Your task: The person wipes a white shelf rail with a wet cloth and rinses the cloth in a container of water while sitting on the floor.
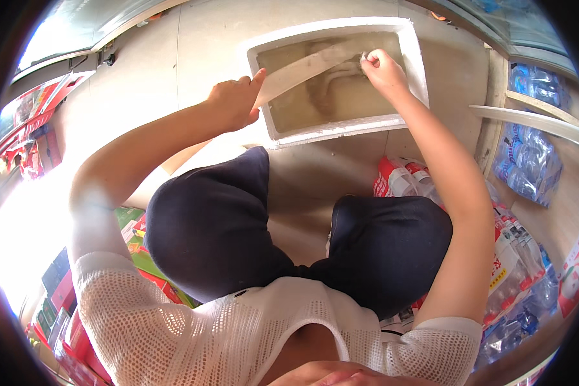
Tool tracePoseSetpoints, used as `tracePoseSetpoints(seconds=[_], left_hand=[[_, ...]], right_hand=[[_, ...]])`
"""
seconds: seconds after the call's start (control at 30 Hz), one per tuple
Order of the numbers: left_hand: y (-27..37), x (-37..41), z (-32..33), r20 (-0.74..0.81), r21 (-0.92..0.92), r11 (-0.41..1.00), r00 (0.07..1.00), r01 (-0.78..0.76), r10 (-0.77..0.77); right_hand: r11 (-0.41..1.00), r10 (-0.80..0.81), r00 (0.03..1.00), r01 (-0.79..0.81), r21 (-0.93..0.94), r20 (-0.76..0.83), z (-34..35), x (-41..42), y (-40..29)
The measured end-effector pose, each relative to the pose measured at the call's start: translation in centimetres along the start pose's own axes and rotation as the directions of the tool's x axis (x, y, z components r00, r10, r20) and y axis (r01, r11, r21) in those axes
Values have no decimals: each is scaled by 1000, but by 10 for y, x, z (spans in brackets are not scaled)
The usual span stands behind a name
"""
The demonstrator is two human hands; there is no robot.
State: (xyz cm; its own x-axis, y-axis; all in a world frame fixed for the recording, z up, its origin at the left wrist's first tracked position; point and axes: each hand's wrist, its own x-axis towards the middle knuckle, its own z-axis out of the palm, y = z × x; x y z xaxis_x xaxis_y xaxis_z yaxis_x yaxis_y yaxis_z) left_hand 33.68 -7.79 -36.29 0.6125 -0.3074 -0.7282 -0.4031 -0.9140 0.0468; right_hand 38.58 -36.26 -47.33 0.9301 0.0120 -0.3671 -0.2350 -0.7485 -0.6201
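A white foam box [341, 128] stands on the floor in front of my knees, holding murky, brownish water [357, 99]. A long, flat, pale board [301, 72] lies slanting from the box's left rim into the water. My left hand [236, 102] is at the board's left end, with the index finger and thumb spread; whether it grips the board is hidden. Over the right part of the water, my right hand [382, 72] is closed on a small whitish thing [364, 58] that I cannot identify. Pale, blurred strands [335, 75] show in the water below it.
Shrink-wrapped bottles with red labels [511, 255] are stacked beside my right knee. Blue-tinted water bottle packs [528, 161] stand at the right by a white shelf edge [530, 123]. Colourful boxes [60, 294] lie at the left, and a red basket [29, 126] is at the upper left.
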Motion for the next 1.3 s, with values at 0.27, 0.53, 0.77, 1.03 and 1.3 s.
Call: tracePoseSetpoints(seconds=[0.27, 0.53, 0.77, 1.03, 1.3], left_hand=[[10, 6, 10, -143, -193, 979, 986, 58, -86], [14, 0, 1, -66, -719, 695, 997, -16, -45], [6, 4, 3, -60, -739, 671, 998, -52, 10], [12, 7, 20, -129, -855, 503, 991, -127, 32], [21, 8, 22, -93, -892, 444, 996, -82, -3]], right_hand=[[928, -362, 929, 367, -62, 77, 7, -34, -3], [406, 36, 773, -590, 698, 633, 15, -47, -44], [207, -23, 783, -604, 769, 621, 11, -49, -41], [278, 42, 777, -614, 739, 629, 14, -48, -38], [328, 111, 805, -583, 743, 583, 20, -50, -41]])
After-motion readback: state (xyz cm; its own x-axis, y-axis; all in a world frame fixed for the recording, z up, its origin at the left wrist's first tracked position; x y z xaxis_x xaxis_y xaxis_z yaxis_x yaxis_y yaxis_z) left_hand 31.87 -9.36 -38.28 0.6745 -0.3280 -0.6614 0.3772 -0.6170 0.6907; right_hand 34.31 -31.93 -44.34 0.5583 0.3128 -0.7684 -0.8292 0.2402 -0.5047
